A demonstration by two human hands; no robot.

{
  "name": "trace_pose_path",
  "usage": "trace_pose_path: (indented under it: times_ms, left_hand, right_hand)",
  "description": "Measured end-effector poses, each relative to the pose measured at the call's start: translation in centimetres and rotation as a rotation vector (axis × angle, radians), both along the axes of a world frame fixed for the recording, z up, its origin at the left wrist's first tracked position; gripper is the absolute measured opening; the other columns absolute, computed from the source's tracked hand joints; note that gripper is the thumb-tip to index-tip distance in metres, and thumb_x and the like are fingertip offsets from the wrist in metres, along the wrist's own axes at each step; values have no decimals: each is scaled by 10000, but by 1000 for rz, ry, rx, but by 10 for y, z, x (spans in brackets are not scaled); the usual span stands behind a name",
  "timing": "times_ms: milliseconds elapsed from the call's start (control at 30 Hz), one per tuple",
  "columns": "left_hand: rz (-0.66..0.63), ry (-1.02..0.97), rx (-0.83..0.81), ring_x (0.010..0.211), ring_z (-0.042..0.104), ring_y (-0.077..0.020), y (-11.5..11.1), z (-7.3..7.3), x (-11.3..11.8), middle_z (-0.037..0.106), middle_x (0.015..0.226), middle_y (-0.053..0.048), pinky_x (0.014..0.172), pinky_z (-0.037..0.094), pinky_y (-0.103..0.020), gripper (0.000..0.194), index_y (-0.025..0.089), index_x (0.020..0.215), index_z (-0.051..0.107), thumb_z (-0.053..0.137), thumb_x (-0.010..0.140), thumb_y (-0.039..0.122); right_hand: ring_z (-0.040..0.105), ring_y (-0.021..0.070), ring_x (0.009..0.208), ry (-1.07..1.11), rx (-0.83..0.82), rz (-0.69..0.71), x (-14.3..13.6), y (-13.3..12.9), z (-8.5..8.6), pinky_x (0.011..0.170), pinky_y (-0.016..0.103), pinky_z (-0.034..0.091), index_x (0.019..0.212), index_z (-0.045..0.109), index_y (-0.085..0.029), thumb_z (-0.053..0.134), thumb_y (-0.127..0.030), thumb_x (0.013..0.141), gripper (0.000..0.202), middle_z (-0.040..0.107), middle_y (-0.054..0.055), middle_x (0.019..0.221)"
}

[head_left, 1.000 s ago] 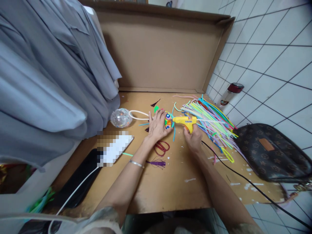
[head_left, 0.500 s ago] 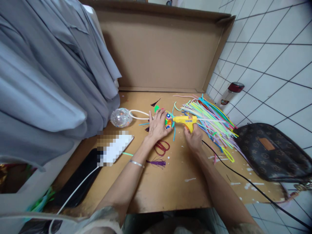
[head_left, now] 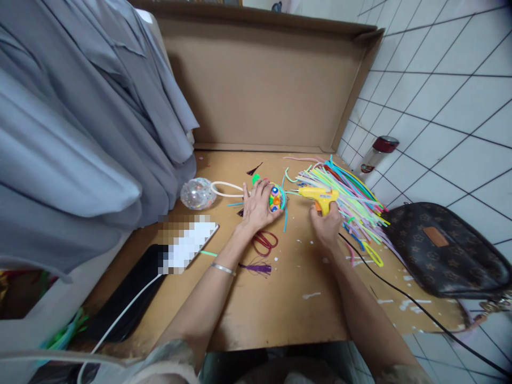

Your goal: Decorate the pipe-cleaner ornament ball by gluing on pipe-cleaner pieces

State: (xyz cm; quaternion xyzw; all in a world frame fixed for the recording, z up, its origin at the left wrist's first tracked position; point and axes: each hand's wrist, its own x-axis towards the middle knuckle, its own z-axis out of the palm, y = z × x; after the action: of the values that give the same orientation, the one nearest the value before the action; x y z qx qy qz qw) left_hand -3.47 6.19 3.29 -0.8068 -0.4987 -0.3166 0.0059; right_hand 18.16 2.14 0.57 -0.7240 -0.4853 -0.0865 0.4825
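My left hand (head_left: 257, 207) lies over a small multicoloured ball (head_left: 276, 198) with thin tubes stuck to it and presses it against the wooden table (head_left: 280, 298). My right hand (head_left: 326, 226) grips the handle of a yellow glue gun (head_left: 320, 195), whose nozzle points left at the ball from a short gap away. Its black cord (head_left: 400, 293) trails off to the right. Behind the gun lies a heap of coloured plastic tubes (head_left: 352, 197).
Red scissors (head_left: 264, 242) and a purple tassel (head_left: 258, 268) lie near my left forearm. A clear glitter ball (head_left: 198, 193) with a loop sits at left, beside grey hanging cloth (head_left: 80, 133). A brown patterned bag (head_left: 448, 250), a bottle (head_left: 376, 154) and an open cardboard lid (head_left: 264, 80) surround the table.
My right hand has drawn the glue gun to the right, away from the ball it was touching. My left hand has stayed on the ball.
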Motion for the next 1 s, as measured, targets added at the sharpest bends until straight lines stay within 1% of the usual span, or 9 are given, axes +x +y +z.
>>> trace_pose_path:
  times_ms: [100,300,400,567,700,800,900,933,1000]
  left_hand:
    - [-7,-3,-13,1488,396,-406,0,2,0,509,1551,-183,1267,165,-659,759,179,1411,521,718,783,556]
    - [33,-6,-21,1410,443,-441,-5,10,2,507,1528,-209,1206,258,-643,831,175,1376,541,804,694,568]
    - [38,-19,-23,1361,470,-435,-6,11,1,513,1510,-202,1158,313,-622,792,199,1366,542,802,701,542]
    - [29,-29,-44,1338,478,-423,-5,11,0,524,1495,-185,1148,320,-590,777,210,1370,547,806,692,489]
    - [2,-41,-67,1359,475,-413,-2,11,-2,519,1512,-183,1180,278,-588,791,203,1389,543,807,685,447]
    - [-44,-36,-78,1389,469,-402,2,10,-5,522,1524,-177,1206,237,-598,797,209,1406,533,801,685,420]
    - [-102,-34,-112,1439,442,-387,6,10,-10,506,1549,-172,1219,225,-597,815,218,1430,512,794,686,393]
    - [-123,-36,-127,1455,431,-379,7,10,-12,497,1560,-169,1222,230,-592,823,223,1439,503,792,685,382]
    - [-162,-40,-161,1479,414,-366,9,11,-15,475,1583,-164,1229,237,-581,841,228,1457,487,788,682,350]
  right_hand:
    - [624,302,913,-31,-23,-76,15,0,6,807,403,494,1008,616,-173,573,-409,790,324,659,135,933]
    - [619,321,993,18,-380,-192,37,-1,12,876,415,475,1099,637,-114,579,-379,811,395,633,177,1095]
    - [617,340,1054,49,-449,-220,41,-1,14,904,413,469,1164,622,-79,591,-360,814,450,641,203,1140]
    - [616,360,1124,1,-541,-206,44,-2,16,956,427,455,1255,588,-43,610,-371,818,547,645,232,1213]
    - [606,380,1135,-133,-651,-196,43,-7,19,998,498,412,1204,637,-57,613,-408,813,526,652,240,1225]
    - [570,418,1148,-259,-622,-205,42,-12,24,998,559,374,1159,652,-32,616,-378,797,502,646,277,1193]
    - [537,446,1178,-291,-493,-175,40,-16,27,1002,601,355,1137,649,-29,610,-367,798,480,625,297,1176]
    - [532,441,1188,-259,-427,-130,38,-15,27,1013,604,355,1116,654,-52,607,-380,801,457,626,282,1170]
    - [553,397,1160,-98,-283,49,30,-10,25,1021,581,386,1046,661,-124,599,-427,802,394,647,218,1127]
